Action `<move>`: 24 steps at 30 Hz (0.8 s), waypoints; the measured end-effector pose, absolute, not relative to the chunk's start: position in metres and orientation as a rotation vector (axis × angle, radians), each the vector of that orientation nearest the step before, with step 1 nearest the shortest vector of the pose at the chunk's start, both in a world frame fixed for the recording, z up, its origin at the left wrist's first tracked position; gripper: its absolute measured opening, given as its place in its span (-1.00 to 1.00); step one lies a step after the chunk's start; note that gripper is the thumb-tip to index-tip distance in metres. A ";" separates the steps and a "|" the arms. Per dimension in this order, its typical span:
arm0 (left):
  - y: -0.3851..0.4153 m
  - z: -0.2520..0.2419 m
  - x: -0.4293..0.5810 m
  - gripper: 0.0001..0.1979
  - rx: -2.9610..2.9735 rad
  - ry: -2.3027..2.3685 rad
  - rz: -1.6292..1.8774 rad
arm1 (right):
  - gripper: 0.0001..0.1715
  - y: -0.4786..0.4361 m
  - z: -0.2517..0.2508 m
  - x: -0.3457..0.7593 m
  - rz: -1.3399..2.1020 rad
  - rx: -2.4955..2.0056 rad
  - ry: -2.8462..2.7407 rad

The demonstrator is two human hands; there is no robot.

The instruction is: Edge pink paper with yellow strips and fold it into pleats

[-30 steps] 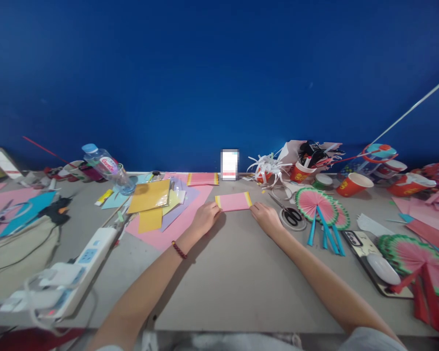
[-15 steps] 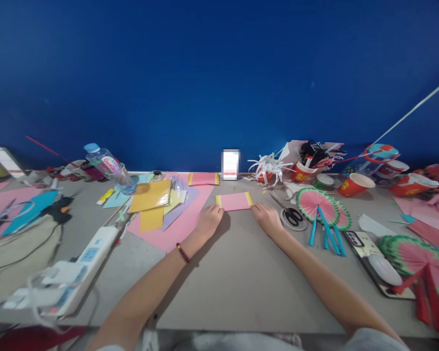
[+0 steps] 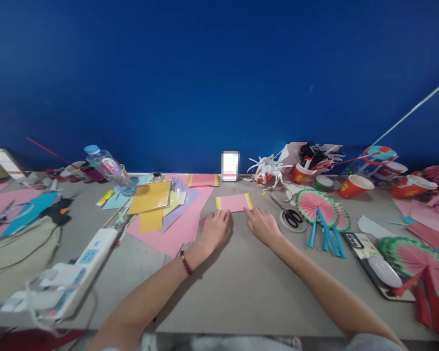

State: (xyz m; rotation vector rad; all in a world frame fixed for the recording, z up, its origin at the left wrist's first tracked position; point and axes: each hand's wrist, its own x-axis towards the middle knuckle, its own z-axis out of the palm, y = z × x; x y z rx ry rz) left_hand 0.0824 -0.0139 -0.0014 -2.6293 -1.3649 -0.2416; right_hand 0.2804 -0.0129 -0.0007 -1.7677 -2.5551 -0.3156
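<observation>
A small pink paper [image 3: 234,203] with yellow strips at its two short ends lies on the grey table in front of me. My left hand [image 3: 216,228] is closed at the paper's near left edge, the fingertips bent down onto it. At the near right corner, my right hand [image 3: 264,225] pinches the edge with index finger and thumb close together. The undersides of both hands are hidden. Black-handled scissors [image 3: 291,218] rest over a roll of tape just right of my right hand. Behind the paper lies a similar pink piece with yellow ends [image 3: 204,180].
Coloured sheets [image 3: 151,197] are piled on the left, beside a tilted bottle [image 3: 109,168] and a power strip [image 3: 86,268]. To the right are watermelon-patterned paper fans [image 3: 316,207], paper cups [image 3: 355,186] and a phone with a mouse [image 3: 384,270] on it. A lit screen [image 3: 230,165] stands against the blue wall.
My left hand has shifted right along the paper's near edge, towards its middle. My right hand has moved slightly left and nearer to me. The paper has hardly moved.
</observation>
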 end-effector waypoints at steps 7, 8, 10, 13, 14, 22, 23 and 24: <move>-0.020 0.002 0.086 -0.62 -2.581 -1.448 -0.252 | -0.53 -0.021 0.002 0.276 -0.372 -1.723 -2.552; -0.020 0.002 0.087 -0.62 -2.572 -1.447 -0.260 | -0.54 -0.022 0.002 0.275 -0.379 -1.720 -2.536; -0.020 0.001 0.088 -0.63 -2.571 -1.433 -0.274 | -0.55 -0.023 0.001 0.274 -0.388 -1.715 -2.510; -0.020 -0.002 0.090 -0.65 -2.609 -1.420 -0.278 | -0.54 -0.024 0.000 0.270 -0.372 -1.725 -2.520; -0.021 -0.003 0.092 -0.64 -2.614 -1.431 -0.282 | -0.53 -0.025 0.000 0.268 -0.356 -1.740 -2.530; -0.032 0.001 0.101 -0.42 -2.543 -1.569 -0.295 | -0.41 -0.030 -0.001 0.259 -0.370 -1.777 -2.558; -0.032 0.002 0.101 -0.43 -2.540 -1.572 -0.284 | -0.42 -0.030 -0.001 0.259 -0.371 -1.777 -2.563; -0.032 0.003 0.101 -0.43 -2.538 -1.575 -0.270 | -0.42 -0.030 0.000 0.259 -0.368 -1.780 -2.567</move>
